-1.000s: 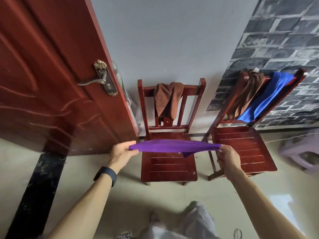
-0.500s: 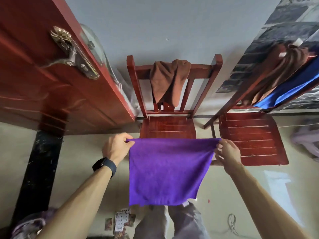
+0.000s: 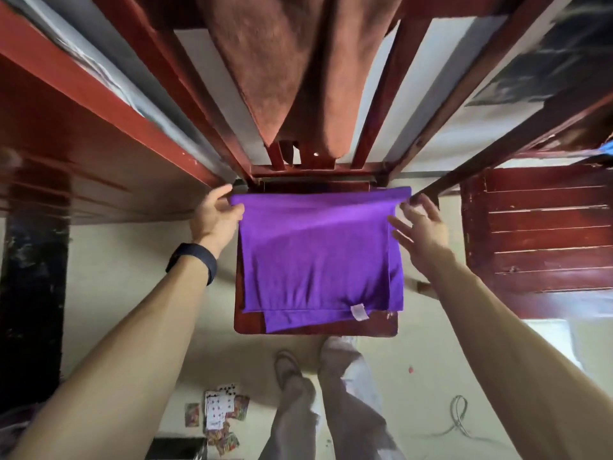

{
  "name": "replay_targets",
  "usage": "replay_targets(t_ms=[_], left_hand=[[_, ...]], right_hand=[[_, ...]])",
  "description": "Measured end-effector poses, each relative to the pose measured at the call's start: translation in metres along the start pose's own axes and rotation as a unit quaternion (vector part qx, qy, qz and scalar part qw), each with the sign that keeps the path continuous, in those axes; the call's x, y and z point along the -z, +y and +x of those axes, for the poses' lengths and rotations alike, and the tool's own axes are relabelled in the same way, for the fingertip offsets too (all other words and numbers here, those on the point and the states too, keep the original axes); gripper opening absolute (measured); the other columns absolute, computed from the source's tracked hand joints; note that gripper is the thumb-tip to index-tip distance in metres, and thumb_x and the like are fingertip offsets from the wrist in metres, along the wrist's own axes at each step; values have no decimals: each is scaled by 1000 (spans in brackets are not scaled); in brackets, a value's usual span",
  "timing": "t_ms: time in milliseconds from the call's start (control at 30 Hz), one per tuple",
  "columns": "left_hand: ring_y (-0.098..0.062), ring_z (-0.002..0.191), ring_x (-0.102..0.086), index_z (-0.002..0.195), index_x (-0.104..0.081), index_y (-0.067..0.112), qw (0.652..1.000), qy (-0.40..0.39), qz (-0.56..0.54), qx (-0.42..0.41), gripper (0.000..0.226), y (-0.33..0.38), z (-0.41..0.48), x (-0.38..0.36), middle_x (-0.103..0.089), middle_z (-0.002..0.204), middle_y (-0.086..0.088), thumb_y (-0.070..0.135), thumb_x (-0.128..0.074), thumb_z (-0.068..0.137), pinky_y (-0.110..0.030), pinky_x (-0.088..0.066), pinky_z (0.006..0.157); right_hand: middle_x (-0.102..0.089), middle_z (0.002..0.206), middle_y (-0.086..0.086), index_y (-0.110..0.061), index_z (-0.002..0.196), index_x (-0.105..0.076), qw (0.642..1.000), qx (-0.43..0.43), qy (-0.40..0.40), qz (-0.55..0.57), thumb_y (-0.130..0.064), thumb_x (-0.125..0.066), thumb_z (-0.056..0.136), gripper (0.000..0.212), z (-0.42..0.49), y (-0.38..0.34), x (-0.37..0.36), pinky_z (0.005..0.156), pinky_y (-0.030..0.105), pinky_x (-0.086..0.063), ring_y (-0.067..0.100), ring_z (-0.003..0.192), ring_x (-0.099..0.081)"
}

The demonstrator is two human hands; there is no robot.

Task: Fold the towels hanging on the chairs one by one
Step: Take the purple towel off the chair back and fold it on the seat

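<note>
A purple towel (image 3: 318, 257) lies folded over on the seat of the middle red wooden chair (image 3: 318, 325), a white tag near its front edge. My left hand (image 3: 215, 217) pinches the towel's far left corner. My right hand (image 3: 421, 227) hovers just off the towel's right edge with fingers spread, holding nothing. A brown towel (image 3: 285, 68) hangs over this chair's backrest, straight above the purple one.
A second red chair (image 3: 537, 237) stands to the right; a sliver of blue towel (image 3: 608, 148) shows at the frame edge. The red door (image 3: 66, 137) is at left. Playing cards (image 3: 219, 413) and a wire (image 3: 459, 419) lie on the floor by my legs.
The towel went from held stretched in the air to laid folded on the chair seat. My right hand has let go of its corner. My head moved closer and lower.
</note>
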State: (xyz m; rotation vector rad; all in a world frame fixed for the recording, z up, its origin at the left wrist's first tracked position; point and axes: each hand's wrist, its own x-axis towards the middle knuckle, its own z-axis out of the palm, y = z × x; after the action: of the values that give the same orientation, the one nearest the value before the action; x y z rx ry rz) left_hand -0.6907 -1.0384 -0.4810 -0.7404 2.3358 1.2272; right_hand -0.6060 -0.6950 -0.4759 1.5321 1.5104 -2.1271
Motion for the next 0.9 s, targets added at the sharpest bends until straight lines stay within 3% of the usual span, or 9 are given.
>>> replay_targets(t_ms=[100,200,233,300,500,600,667,800,900], left_hand=[[-19,106,-63,127,-62,37,996,-50,65,25,48,-28,-12,-23,-62,111,2,28,-75,81,-34,-47,98],[-29,109,-64,127,-60,18,980,-59,168,84,47,-84,-50,-45,-64,124,-11,27,-73,83,-35,-49,96],[-34,113,-61,128,-56,13,974,-52,185,120,51,-102,-60,-51,-60,128,-16,29,-72,83,-37,-49,98],[-40,121,-55,131,-49,6,963,-34,200,176,56,-129,-73,-60,-54,133,-23,33,-70,87,-41,-45,101],[-42,108,-61,110,-61,4,971,-4,176,163,29,-153,-72,-69,-67,114,-24,29,-57,97,-39,-46,89],[-29,70,-64,79,-62,16,978,-3,13,208,21,-141,-73,-60,-68,89,-14,28,-58,96,-40,-54,76],[-12,56,-54,81,-60,22,958,8,-133,256,15,-134,-78,-46,-58,78,-2,22,-62,96,-31,-53,65],[-3,45,-48,83,-63,22,957,-4,-159,242,11,-135,-100,-36,-53,66,2,21,-67,93,-22,-50,56],[-13,46,-55,78,-65,21,958,-6,-100,270,14,-158,-117,-55,-60,59,-1,26,-74,87,-29,-53,60]], right_hand=[[-71,106,3,-23,141,-44,989,-51,-17,-139,-12,-57,97,46,2,30,15,68,33,-52,25,82,-71],[-69,103,8,-13,125,-59,883,-54,23,-466,-41,-70,88,48,-5,88,45,83,37,-53,29,91,-67],[-67,110,7,-13,122,-60,844,-45,21,-534,-47,-71,86,51,-9,107,54,91,36,-49,29,102,-64],[-63,116,7,-15,120,-61,817,-33,0,-576,-53,-72,84,53,-16,138,68,91,32,-43,28,108,-60],[-71,110,16,-11,111,-69,842,-28,44,-537,-32,-63,92,30,-7,157,68,87,33,-46,36,108,-64],[-71,88,10,-17,93,-68,919,-23,51,-391,-32,-62,86,18,-10,147,72,85,47,-57,33,83,-70],[-65,78,7,-16,86,-64,954,-8,67,-293,-20,-62,89,6,-19,131,78,70,42,-57,22,64,-62],[-60,69,4,-4,95,-67,945,-24,83,-314,-13,-60,88,13,-21,118,94,59,34,-49,19,58,-56],[-69,77,11,-17,86,-66,920,-63,99,-373,-35,-58,69,26,-3,139,109,77,49,-58,33,72,-64]])
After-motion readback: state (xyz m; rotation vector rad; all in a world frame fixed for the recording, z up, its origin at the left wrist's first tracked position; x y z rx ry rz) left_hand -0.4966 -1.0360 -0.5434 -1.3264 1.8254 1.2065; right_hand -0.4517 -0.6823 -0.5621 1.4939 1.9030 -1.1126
